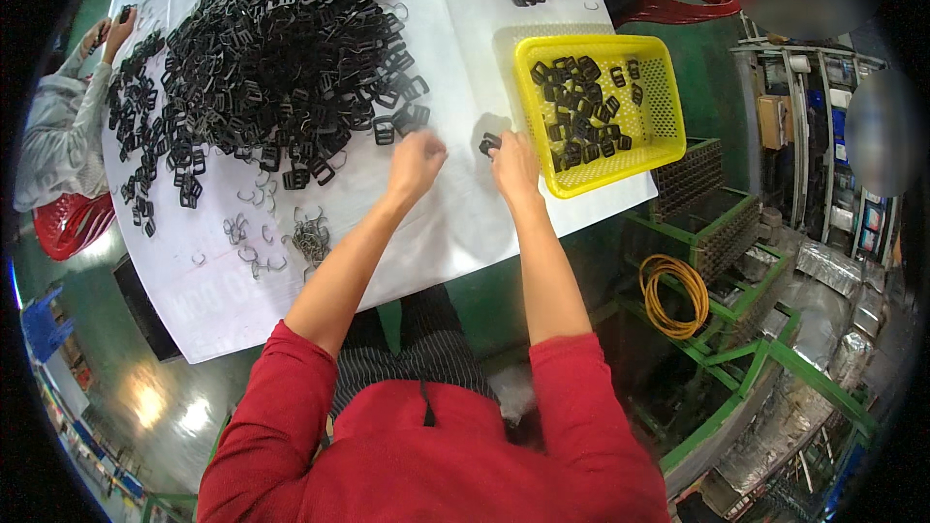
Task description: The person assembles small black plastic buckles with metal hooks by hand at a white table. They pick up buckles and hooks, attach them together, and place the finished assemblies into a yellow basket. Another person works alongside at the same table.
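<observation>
Buckle (489,143), small and black, sits pinched at the fingertips of the right hand (515,165), just left of the yellow basket (661,97); I read that grip as closed down to the piece's own thickness, though I cannot tell whether it touches the white table (455,223); the left hand (417,163) is near but apart, its fingers curled in and a little blurred, and I cannot tell whether its grip has hold of anything; beyond it spreads the big heap of black buckles (281,58), with a clump of metal hooks (310,237) on the near left part of the table; more buckles (581,107) lie in the basket; to handle the single piece well, I would pinch it by its edge, firmly but lightly, and leave the slots clear; I would work low over the bare stretch between the hands, so that a slip costs little; I would also swing wide of the basket's rim, which seems the likeliest thing to knock
</observation>
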`<state>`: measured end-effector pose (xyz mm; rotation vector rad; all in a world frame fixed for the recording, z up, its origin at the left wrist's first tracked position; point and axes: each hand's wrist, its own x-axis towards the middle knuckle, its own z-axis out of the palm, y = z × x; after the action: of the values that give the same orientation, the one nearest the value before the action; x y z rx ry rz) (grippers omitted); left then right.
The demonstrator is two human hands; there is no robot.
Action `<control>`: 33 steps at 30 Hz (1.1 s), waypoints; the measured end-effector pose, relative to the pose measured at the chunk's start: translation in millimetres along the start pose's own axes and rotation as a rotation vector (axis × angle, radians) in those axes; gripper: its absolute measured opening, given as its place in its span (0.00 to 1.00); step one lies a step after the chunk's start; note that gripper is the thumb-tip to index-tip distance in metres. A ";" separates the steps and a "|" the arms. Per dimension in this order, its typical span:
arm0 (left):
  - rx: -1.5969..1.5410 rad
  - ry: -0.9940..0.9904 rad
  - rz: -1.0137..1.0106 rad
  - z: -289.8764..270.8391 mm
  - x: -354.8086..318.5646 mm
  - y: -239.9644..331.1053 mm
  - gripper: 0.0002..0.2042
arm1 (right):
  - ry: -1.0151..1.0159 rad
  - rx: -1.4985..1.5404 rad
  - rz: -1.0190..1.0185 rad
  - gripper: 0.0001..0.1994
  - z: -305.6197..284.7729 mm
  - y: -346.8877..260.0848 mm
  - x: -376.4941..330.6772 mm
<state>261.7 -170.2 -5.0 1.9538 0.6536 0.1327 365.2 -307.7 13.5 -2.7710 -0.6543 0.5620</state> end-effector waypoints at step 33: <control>0.767 0.297 -0.005 -211.0 -203.6 -190.3 0.25 | 0.030 0.096 -1.123 0.26 174.4 -313.9 -85.4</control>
<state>-61.6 -40.0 -32.1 2.6971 1.0049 0.1903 103.0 -50.0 -18.3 -1.8503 -1.8613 0.2608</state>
